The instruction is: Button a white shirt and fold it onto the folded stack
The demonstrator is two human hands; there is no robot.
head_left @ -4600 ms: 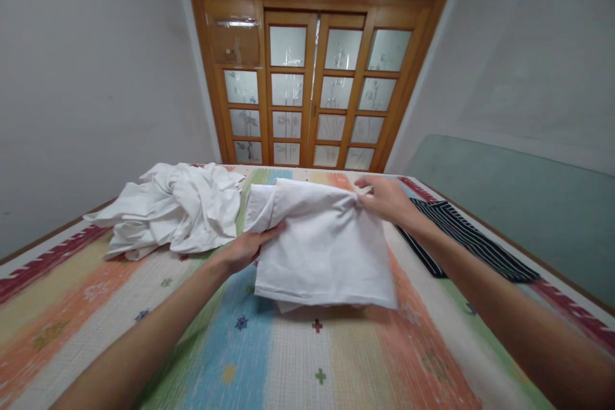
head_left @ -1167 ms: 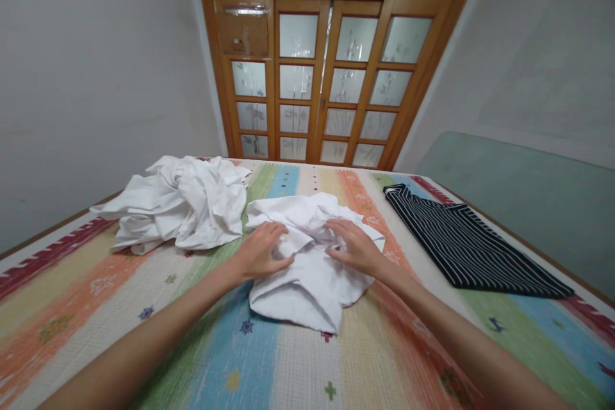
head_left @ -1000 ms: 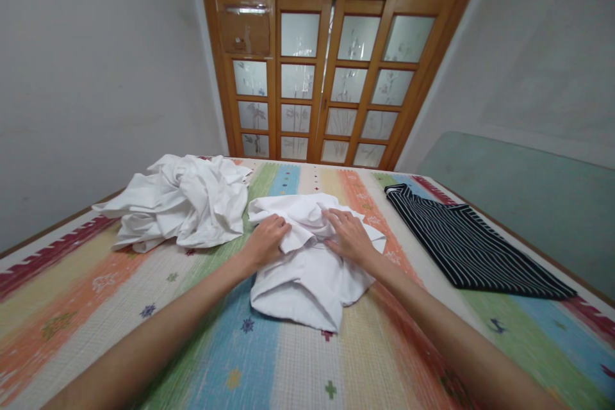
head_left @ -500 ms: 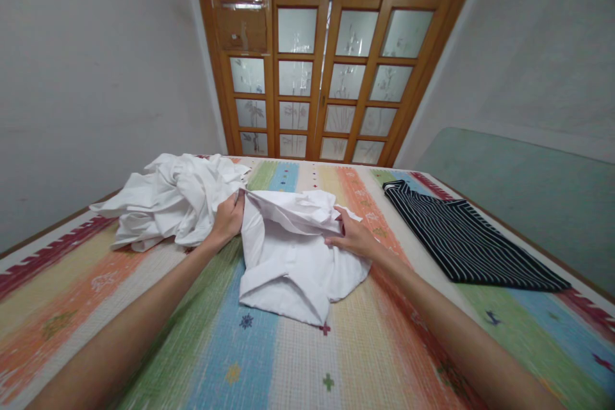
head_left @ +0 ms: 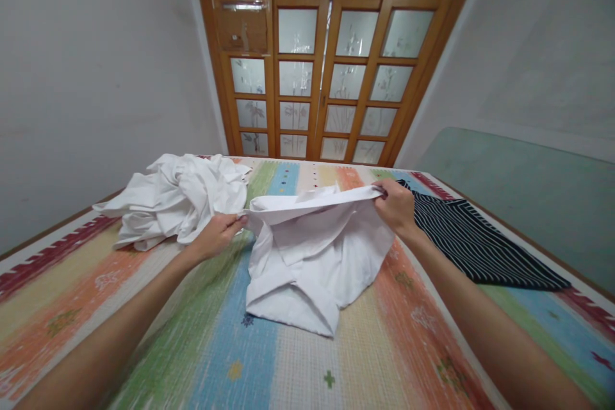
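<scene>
A white shirt [head_left: 317,250] is stretched between my two hands, its upper edge pulled nearly straight and its collar end lying toward me. My left hand [head_left: 218,235] pinches the left end of that edge, beside a crumpled heap of white cloth [head_left: 182,198]. On the other side my right hand [head_left: 396,204] grips the right end, a little higher than the left. Lower parts of the shirt rest on the striped cloth [head_left: 230,365]. Folds hide the shirt's inner layers.
Black cloth with thin white stripes [head_left: 480,240] lies flat at the right, partly behind my right forearm. Beyond the far edge stands a wooden door [head_left: 321,77] with glass panes. A pale green board [head_left: 509,179] rises along the right side, and grey walls flank both sides.
My right hand has moved right and up, from the shirt's folds to its edge, pulling it taut. My left hand has shifted slightly down and left. The shirt has spread wider.
</scene>
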